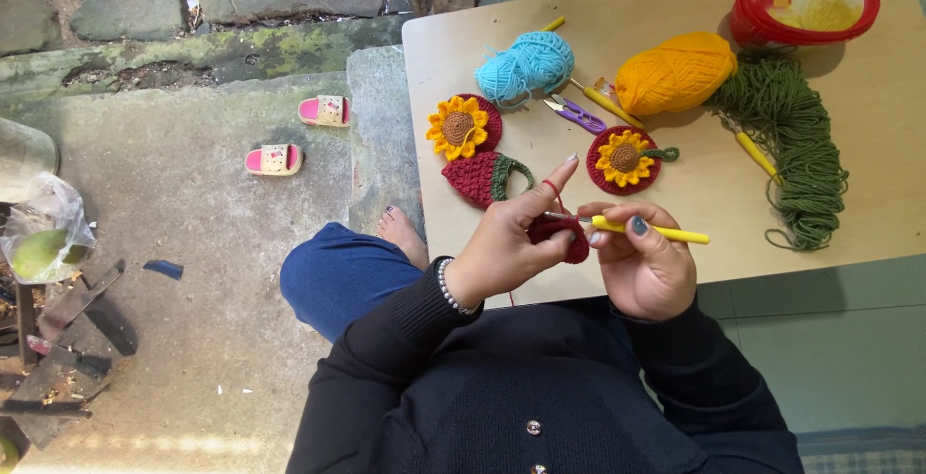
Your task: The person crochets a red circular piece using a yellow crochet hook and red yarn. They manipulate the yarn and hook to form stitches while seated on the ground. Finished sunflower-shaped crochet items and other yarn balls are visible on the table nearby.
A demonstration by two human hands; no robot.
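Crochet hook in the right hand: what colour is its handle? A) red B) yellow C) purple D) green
B: the right hand pinches a crochet hook with a yellow handle, its metal tip meeting the dark red crochet piece held by the left hand; the purple thing is the small snips on the table.

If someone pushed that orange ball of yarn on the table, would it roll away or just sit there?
The orange ball of yarn looks soft and oblong, resting flat on the table, so it would probably slide or wobble rather than roll far. It likely feels light for its size and squashes when gripped. A trailing strand could snag on the nearby green yarn.
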